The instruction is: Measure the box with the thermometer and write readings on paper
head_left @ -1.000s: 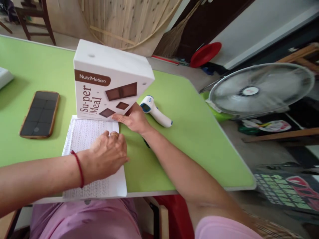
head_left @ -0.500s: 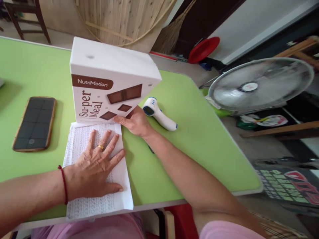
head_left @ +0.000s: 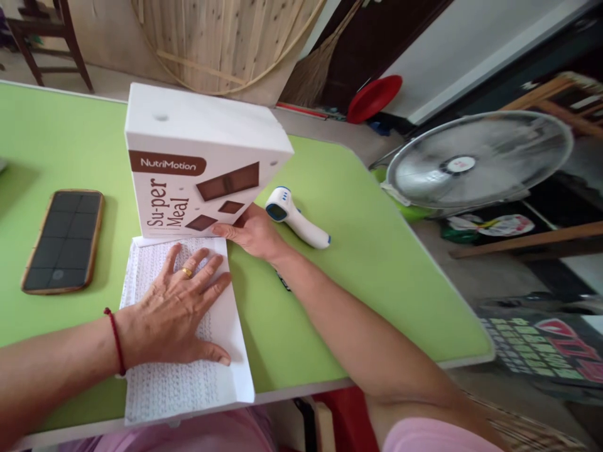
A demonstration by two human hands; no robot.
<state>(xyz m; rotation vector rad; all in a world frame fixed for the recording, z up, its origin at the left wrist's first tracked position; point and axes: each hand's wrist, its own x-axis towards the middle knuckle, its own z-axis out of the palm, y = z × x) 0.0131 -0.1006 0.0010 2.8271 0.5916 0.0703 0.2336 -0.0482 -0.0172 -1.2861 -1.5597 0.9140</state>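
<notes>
A white "NutriMotion Su-per Meal" box [head_left: 198,169] stands tilted on the green table [head_left: 367,251]. My right hand [head_left: 252,232] grips its lower right corner. My left hand [head_left: 176,311] lies flat, fingers spread, on a white sheet [head_left: 188,383] with printed rows of text, which lies in front of the box and reaches the near table edge. A gold ring is on that hand and a red thread circles its wrist.
A dark phone [head_left: 63,242] in a brown case lies at the left. A white and blue infrared thermometer [head_left: 294,216] rests just right of the box. A standing fan [head_left: 475,166] is beyond the table's right edge. A wooden chair [head_left: 44,37] stands far back left.
My left hand went from curled above the sheet to pressed flat on it with fingers spread. The box stays tilted in my right hand. The view shifted slightly.
</notes>
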